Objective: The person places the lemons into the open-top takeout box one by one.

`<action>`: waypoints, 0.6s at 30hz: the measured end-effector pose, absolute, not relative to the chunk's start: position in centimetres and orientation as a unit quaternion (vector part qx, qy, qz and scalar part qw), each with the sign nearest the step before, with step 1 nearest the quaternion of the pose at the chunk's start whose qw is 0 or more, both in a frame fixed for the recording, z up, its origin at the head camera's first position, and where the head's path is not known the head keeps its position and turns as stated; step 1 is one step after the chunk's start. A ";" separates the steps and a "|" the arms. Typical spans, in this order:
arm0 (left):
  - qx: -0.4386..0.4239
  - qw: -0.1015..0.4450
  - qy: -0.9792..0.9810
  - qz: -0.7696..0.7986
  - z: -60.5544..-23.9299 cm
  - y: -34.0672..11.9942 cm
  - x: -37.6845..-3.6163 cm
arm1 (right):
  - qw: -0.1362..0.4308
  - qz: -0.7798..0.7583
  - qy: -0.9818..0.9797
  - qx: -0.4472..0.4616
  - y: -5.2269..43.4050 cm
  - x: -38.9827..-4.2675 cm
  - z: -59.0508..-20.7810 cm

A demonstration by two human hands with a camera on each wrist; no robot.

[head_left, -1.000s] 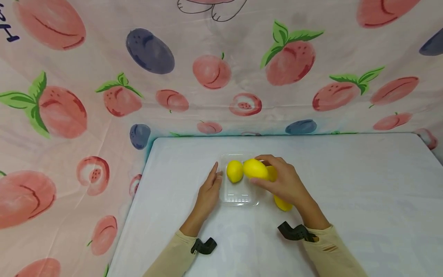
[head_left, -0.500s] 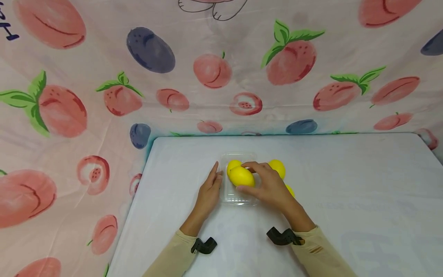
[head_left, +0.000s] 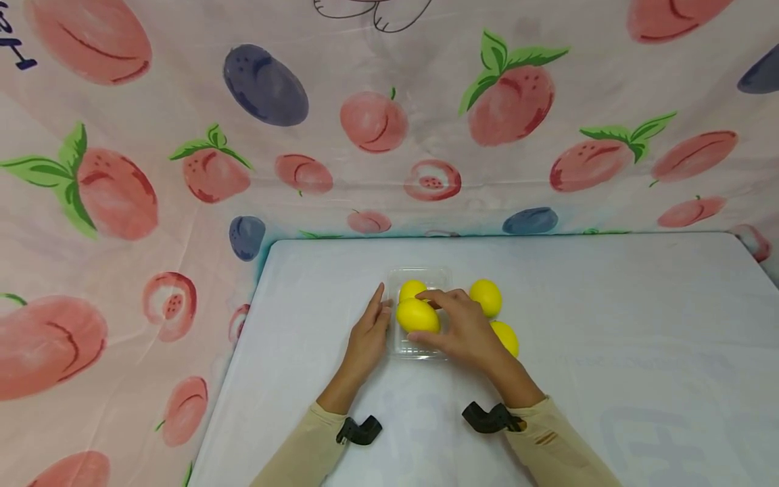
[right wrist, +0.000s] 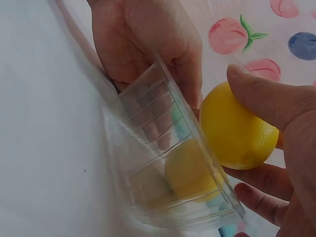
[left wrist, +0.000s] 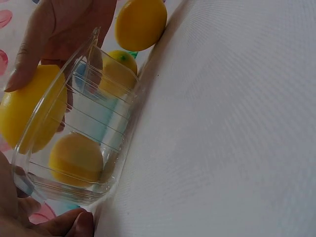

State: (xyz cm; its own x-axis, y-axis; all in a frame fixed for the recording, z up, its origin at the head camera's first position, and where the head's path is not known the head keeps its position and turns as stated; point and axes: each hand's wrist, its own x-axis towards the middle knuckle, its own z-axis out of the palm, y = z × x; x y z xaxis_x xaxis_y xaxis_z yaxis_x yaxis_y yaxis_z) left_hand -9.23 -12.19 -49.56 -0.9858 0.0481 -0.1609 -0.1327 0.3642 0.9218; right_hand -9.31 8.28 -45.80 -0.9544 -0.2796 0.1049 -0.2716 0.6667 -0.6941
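Observation:
My right hand (head_left: 465, 331) grips a yellow lemon (head_left: 418, 316) between thumb and fingers, over the clear plastic box (head_left: 420, 350). Another lemon (head_left: 412, 289) sits inside that box at the back, partly covered by the held one. Against the box's left side rests my left hand (head_left: 367, 335), its fingers fairly straight. In the right wrist view the held lemon (right wrist: 237, 128) is level with the box's rim, and the lemon inside (right wrist: 192, 173) shows through the wall. From the left wrist, the held lemon (left wrist: 37, 108) also appears at the rim.
Two more lemons lie on the white table (head_left: 608, 338) right of the box: one farther back (head_left: 485, 297), one nearer (head_left: 505, 338) and partly behind my right hand. A fruit-print cloth (head_left: 365, 182) hangs behind and to the left.
My right hand has carried its lemon leftward and slightly down, from the box's right side to over its middle. The two table lemons are less covered. My left hand has stayed put.

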 end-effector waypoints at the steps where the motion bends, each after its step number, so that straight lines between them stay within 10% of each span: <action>1: -0.026 0.080 0.822 0.563 -49.6 -12.2 -9.2 | 0.004 -0.376 0.914 -0.151 8.2 -9.3 -45.9; 18: -0.011 0.088 0.815 0.573 -49.6 -12.4 -9.1 | -0.021 -0.302 0.939 -0.163 7.0 -8.6 -47.2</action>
State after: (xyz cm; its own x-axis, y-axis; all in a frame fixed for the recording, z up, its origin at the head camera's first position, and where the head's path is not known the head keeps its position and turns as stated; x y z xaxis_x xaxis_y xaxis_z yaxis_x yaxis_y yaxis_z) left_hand -9.06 -12.44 -49.61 -0.9841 0.0825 -0.1571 -0.1198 0.3441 0.9313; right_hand -8.62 7.03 -47.22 -0.9457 -0.2944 0.1380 -0.3196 0.7636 -0.5611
